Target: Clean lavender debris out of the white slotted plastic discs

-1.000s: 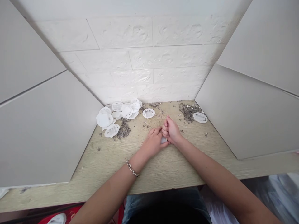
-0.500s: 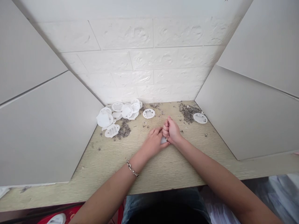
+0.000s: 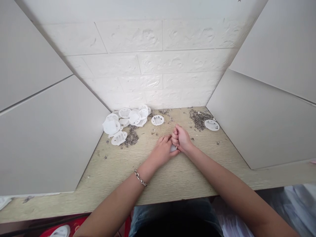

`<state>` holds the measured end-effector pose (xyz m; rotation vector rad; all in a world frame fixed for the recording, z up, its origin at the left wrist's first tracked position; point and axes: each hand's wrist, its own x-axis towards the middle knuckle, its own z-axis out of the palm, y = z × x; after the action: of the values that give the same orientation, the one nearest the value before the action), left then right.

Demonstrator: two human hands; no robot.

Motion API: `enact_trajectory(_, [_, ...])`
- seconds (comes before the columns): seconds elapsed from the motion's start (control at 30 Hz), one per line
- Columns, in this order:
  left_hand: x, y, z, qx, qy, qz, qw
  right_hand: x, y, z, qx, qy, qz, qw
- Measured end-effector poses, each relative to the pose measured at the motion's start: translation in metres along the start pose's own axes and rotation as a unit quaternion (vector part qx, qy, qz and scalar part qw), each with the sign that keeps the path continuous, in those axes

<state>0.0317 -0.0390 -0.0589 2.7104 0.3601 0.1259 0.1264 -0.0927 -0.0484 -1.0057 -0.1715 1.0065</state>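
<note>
My left hand (image 3: 162, 150) lies on the table and holds a white plastic piece (image 3: 173, 148) between thumb and fingers. Most of that piece is covered by my hands. Against it, on the right, my right hand (image 3: 181, 139) is curled into a fist. A small pale tip shows below the fist, but what the fingers grip is hidden. Just beyond my hands lies a white oval plastic plate (image 3: 157, 120) with slots in it.
Several similar white plates (image 3: 134, 117) are heaped at the back left. Small metal pieces lie in a left pile (image 3: 132, 136) and a right pile (image 3: 199, 120), with another plate (image 3: 211, 125) beside the latter. Grey panels (image 3: 266, 121) flank the wooden table (image 3: 172, 184).
Both hands stay in nearly the same place on the white plastic piece. My right fist has shifted very slightly. The plates and metal piles lie as before.
</note>
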Motion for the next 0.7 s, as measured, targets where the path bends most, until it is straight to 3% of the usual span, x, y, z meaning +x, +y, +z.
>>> enact_trajectory(0.4, [0.0, 0.0003, -0.0009, 0.005, -0.002, 0.008, 1.0, -0.0002, -0.0052, -0.0007, 0.019, -0.005, 0.04, 0.999])
enact_trajectory(0.7, [0.0016, -0.0001, -0.0015, 0.004, -0.01, 0.002, 1.0, 0.0015, 0.0002, -0.001, -0.011, -0.006, -0.012, 1.0])
